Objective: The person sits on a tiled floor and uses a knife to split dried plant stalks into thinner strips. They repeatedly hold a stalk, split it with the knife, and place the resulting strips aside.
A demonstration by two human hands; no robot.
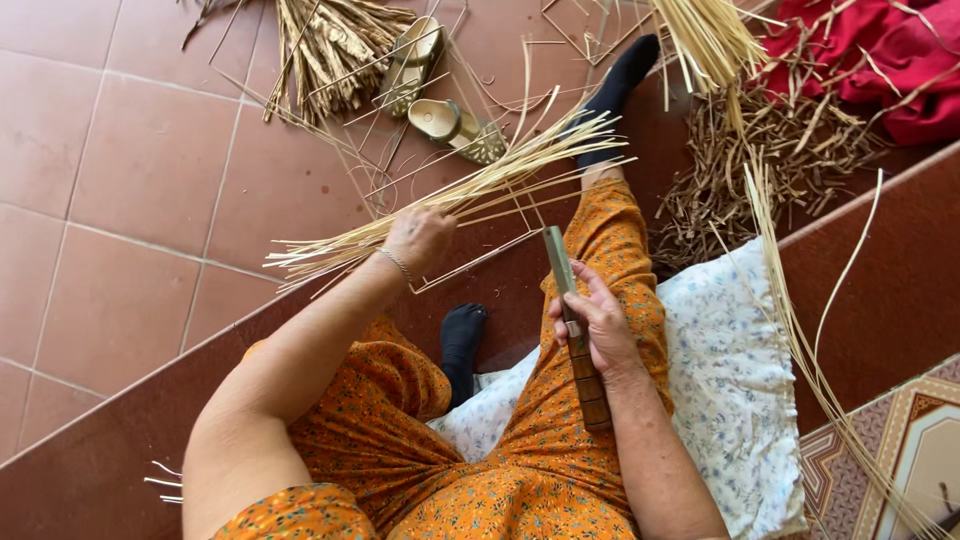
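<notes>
Straw bundle [450,200] sits out over the tiles, pinched in the left hand [418,238]. Right hand [598,325] fisted round the knife [572,322], blade up near that wrist: slip risk, or loose stalks fanning out.

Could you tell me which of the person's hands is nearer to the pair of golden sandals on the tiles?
Left. The left hand, gripping the bundle of straw strips, lies just below the golden sandals; the right hand, holding the knife, sits farther down-right.

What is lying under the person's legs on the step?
A white floral cushion lies under the orange-clad legs, on the dark red step. Its right part shows; the part beneath the legs and lap is covered, so anything there cannot be seen.
</notes>
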